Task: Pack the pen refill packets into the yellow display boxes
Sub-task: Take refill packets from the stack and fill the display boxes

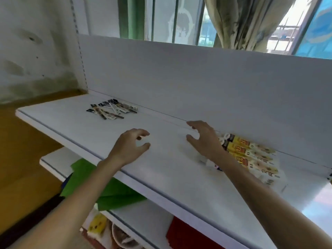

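**While both hands hang empty, packing waits**

My left hand [129, 146] and right hand [204, 141] hover, fingers loosely spread, holding nothing. Just beside the right lie the yellow display boxes [251, 155]; the pen refill packets [112, 109] sit far left on the shelf [161, 177]. Next I should reach there.

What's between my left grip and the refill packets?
Nothing: bare white shelf separates the left grip from the refill packets, in the head view.

FREE: white flat shelf [167, 159] between left grip [128, 147] and right grip [204, 140] | BLOCKS: white upright back panel [197, 83] ahead; yellow cardboard boxes [241, 150] beside right grip
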A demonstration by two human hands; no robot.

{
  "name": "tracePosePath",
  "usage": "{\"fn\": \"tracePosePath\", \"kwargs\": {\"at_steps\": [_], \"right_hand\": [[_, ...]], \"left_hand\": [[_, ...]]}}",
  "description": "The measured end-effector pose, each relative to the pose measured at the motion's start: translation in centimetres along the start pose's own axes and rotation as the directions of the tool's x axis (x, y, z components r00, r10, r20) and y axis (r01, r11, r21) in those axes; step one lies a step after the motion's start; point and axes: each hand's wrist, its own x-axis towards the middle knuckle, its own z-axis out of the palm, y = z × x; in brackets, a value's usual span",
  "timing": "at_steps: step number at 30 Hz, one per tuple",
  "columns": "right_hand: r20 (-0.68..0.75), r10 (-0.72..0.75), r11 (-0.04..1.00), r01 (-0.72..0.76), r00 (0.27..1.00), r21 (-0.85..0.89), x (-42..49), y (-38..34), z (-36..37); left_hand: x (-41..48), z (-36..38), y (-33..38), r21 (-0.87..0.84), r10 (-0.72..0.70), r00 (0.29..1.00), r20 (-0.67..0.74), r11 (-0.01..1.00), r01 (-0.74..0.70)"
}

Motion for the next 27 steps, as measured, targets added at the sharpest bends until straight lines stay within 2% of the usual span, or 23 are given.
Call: {"fn": "tracePosePath", "kwargs": {"at_steps": [9, 14, 17, 21, 24, 27], "right_hand": [[0.093, -0.171, 0.955, 0.141, 0.981, 0.262, 9.2, -16.9, 14.4], [0.188, -0.123, 0.956, 0.065, 0.974, 0.286, 10.7, -21.7, 22.7], [0.21, -0.09, 0.966, 0.034, 0.974, 0.257, 11.9, -22.4, 25.8], [0.149, -0.019, 0.978, -0.012, 0.989, 0.209, 15.2, -21.2, 27.2], [0.133, 0.04, 0.993, -0.055, 0.99, 0.109, 18.1, -19.3, 28.4], [0.198, 0.1, 0.994, -0.091, 0.975, -0.058, 20.8, -18.0, 30.1]], "left_hand": [[-4.2, -15.4, -12.1, 0.072, -0.174, 0.962, -0.21, 0.979, 0.193], [-5.4, -19.8, -19.2, 0.1, -0.203, 0.955, -0.216, 0.968, 0.229], [-5.5, -20.9, -22.7, 0.082, -0.238, 0.955, -0.175, 0.963, 0.255], [-3.3, -20.9, -26.0, 0.034, -0.243, 0.957, -0.158, 0.967, 0.251], [0.0, -19.5, -27.7, -0.03, -0.243, 0.96, -0.143, 0.97, 0.241], [3.9, -17.8, -29.0, -0.091, -0.265, 0.96, -0.089, 0.962, 0.257]]}}
